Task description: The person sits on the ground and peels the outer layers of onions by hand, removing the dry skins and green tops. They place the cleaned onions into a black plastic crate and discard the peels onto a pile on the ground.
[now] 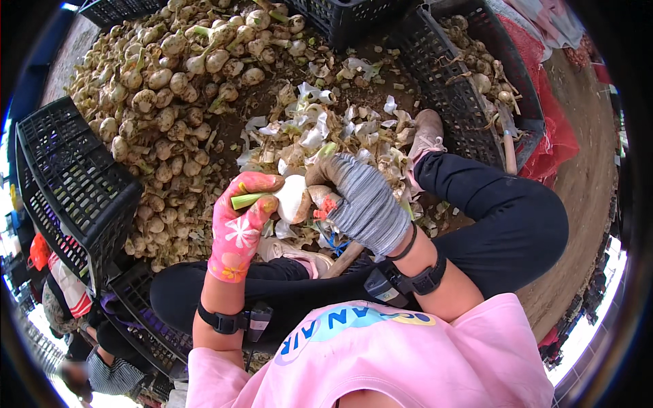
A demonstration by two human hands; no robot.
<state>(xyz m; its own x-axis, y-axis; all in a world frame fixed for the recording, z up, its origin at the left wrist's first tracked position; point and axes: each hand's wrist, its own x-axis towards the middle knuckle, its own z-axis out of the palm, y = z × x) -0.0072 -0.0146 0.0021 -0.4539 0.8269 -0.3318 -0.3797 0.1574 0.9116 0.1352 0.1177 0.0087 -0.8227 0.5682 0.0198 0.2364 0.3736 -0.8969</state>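
Observation:
A white, peeled garlic bulb (293, 200) with a short green stem sits between my two hands, above a heap of peelings. My left hand (239, 224), in a pink flowered glove, is closed round its left side, and the stem pokes out past the fingers. On the other side my right hand (367, 202), in a grey knit glove with dirty fingertips, presses its bent fingers and thumb against the bulb. A pale green strip of leaf or skin (326, 151) shows by the right fingers. Below that hand a wooden stick (345, 260) lies by my shoe.
A big pile of unpeeled garlic bulbs (163, 95) spreads ahead and left. White and brown peelings (313, 129) cover the ground before me. Black crates stand left (75, 170) and right (442, 81); the right one holds bulbs. Red mesh (558, 146) lies beyond it. Another person (112, 367) sits lower left.

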